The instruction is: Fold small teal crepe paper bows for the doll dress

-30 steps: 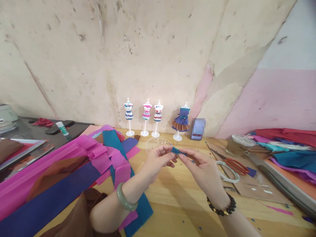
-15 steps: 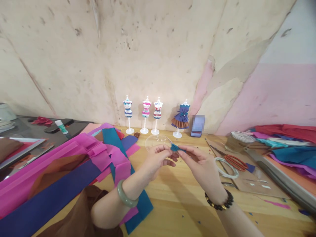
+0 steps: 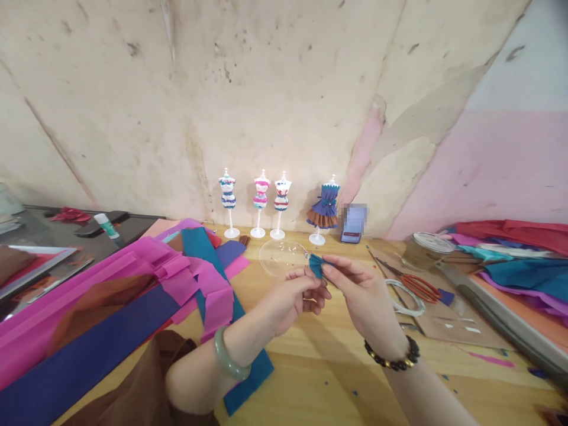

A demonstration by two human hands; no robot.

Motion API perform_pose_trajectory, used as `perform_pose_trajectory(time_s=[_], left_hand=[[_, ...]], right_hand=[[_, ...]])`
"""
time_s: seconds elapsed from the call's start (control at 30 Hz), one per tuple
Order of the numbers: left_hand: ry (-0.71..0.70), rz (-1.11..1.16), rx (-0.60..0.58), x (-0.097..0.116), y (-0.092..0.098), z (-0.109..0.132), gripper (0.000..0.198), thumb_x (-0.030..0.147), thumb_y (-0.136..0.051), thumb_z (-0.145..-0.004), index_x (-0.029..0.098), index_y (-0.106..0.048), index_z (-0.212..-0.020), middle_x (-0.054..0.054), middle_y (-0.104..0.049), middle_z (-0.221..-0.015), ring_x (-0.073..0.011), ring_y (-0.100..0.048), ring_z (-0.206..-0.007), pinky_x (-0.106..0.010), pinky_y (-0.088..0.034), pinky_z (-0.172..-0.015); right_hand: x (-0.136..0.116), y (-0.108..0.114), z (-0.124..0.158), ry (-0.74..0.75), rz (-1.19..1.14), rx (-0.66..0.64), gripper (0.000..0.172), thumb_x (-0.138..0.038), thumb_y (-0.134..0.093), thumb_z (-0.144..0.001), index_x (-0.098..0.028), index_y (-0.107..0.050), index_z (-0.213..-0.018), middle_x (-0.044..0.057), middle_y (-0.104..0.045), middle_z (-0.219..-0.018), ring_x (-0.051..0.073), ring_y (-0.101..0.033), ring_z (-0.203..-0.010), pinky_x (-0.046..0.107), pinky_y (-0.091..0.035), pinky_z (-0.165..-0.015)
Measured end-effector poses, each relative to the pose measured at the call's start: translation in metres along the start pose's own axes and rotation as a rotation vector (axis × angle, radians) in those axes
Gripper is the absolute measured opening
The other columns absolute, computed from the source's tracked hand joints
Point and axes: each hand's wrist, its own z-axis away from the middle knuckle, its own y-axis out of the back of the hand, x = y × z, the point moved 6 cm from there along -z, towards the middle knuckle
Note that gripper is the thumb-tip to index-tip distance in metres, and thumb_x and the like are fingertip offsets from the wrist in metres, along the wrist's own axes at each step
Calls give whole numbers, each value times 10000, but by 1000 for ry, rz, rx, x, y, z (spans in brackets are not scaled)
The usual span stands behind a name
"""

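A small gathered piece of teal crepe paper (image 3: 316,265) is held up above the table, its folds fanning out to the left. My right hand (image 3: 360,290) pinches it between thumb and fingers. Just below, my left hand (image 3: 293,302) has its thumb and curled fingers closed at the paper's lower edge, partly hiding it. Behind the hands lies a clear round dish (image 3: 271,260) with several tiny pale beads. A mini dress form in a purple, brown and teal paper dress (image 3: 329,204) stands beyond it.
Several white mini dress forms (image 3: 260,201) stand along the wall. A phone (image 3: 354,223) leans at their right. Orange-handled scissors (image 3: 419,287), a white coil (image 3: 406,299) and a lidded tub (image 3: 428,249) lie to the right. Crepe paper strips (image 3: 106,331) and a glue stick (image 3: 106,226) are left.
The teal paper has been turned more upright and its folds show wider. My left hand has shifted slightly right and down, with its fingers curled lower on the paper.
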Motion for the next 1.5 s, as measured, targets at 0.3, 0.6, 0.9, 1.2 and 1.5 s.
perform_pose_trajectory(time_s=[0.3,0.6,0.9,1.2,1.5], left_hand=[[-61,-118,46,8,1,1,247,317,-734,-640,156,-547,-639,-18,-619,-640,-95,-524,-539,-239,-371,-542],[-222,-182,116,22,9,-1,199,282,-736,-664,160,-596,-736,8,-548,-684,-105,-530,-647,-228,-404,-573],[-270,-185,179,25,15,-2,186,245,-730,-655,167,-565,-694,18,-577,-614,-106,-555,-593,-228,-404,-551],[-305,-146,204,36,21,0,214,236,-725,-675,163,-611,-842,-4,-641,-671,-131,-623,-619,-255,-469,-592],[-260,-104,171,31,21,-2,253,269,-757,-652,141,-631,-830,-31,-663,-665,-136,-627,-629,-256,-479,-597]], right_hand=[[4,2,-2,-21,-77,2,268,-363,-796,-652,-216,-750,-871,68,-763,-883,220,-693,-803,392,-564,-759],[-2,-2,1,-5,9,0,243,-364,-782,-659,-225,-748,-855,51,-768,-885,219,-696,-830,402,-552,-814],[0,-2,0,-14,-22,-5,250,-367,-783,-661,-227,-750,-865,53,-768,-886,220,-699,-834,407,-554,-821],[4,-4,0,-58,-53,-37,246,-349,-802,-643,-226,-757,-852,48,-769,-876,202,-695,-820,406,-540,-860],[9,2,-1,-27,-19,-24,257,-349,-788,-667,-228,-757,-892,53,-770,-899,217,-708,-842,399,-558,-853]])
